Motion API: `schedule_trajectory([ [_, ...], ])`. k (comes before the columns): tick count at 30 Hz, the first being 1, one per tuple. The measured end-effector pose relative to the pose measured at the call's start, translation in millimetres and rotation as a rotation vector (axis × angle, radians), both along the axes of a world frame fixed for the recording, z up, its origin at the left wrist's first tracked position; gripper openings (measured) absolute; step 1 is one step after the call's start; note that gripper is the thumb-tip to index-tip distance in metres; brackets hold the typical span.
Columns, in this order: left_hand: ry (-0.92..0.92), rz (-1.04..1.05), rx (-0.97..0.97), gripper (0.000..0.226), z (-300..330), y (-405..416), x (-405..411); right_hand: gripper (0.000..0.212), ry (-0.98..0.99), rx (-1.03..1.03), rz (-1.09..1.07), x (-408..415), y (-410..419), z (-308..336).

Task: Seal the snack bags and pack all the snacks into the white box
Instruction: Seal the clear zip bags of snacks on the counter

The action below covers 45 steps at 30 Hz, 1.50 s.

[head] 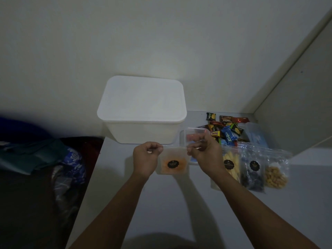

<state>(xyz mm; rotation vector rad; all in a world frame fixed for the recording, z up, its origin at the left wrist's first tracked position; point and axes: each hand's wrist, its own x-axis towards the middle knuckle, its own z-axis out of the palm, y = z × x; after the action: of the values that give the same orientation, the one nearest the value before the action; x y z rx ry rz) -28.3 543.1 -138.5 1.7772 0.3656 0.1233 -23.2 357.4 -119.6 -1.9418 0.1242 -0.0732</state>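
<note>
Head view: orange snack bag held upright at its top edge

Both hands pinch the clear bag [172, 161] — left hand [146, 156] at one top corner, right hand [204, 153] at the other. Its top edge runs left-right, just before the lidded white box [142, 108]. Orange snack inside, black label.

I pinch the top edge of a clear zip bag of orange snacks [172, 163] between my left hand [146, 157] and right hand [204, 153], above the pale table [161, 203]. The lidded white plastic box [142, 108] stands just behind.
</note>
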Motion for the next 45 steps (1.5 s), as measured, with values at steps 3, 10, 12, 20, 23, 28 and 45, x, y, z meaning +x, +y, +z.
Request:
schedule_trajectory([
  [3, 0.0, -0.012, 0.0, 0.015, 3, -2, 2, 0.032, -0.015, 0.018, 0.018, 1, 0, 1],
  [10, -0.049, -0.118, -0.096, 0.013, 12, -10, 5, 0.035, -0.05, 0.057, 0.003, 4, -1, 7],
  [12, -0.064, -0.112, -0.092, 0.015, 15, -12, 7, 0.03, -0.076, 0.016, 0.029, 5, -2, 9],
  [20, -0.082, -0.147, -0.11, 0.016, 25, -16, 7, 0.036, -0.147, -0.143, 0.125, 7, -4, 18],
  [23, -0.076, -0.177, -0.125, 0.01, 30, -16, 5, 0.036, -0.151, -0.099, 0.126, 7, -3, 23],
  [28, -0.095, -0.137, -0.08, 0.009, 38, -18, 5, 0.038, -0.136, -0.097, 0.184, 4, -1, 29],
  [45, -0.105, -0.167, 0.016, 0.016, 59, -18, 1, 0.047, -0.141, -0.067, 0.246, 2, 15, 47],
])
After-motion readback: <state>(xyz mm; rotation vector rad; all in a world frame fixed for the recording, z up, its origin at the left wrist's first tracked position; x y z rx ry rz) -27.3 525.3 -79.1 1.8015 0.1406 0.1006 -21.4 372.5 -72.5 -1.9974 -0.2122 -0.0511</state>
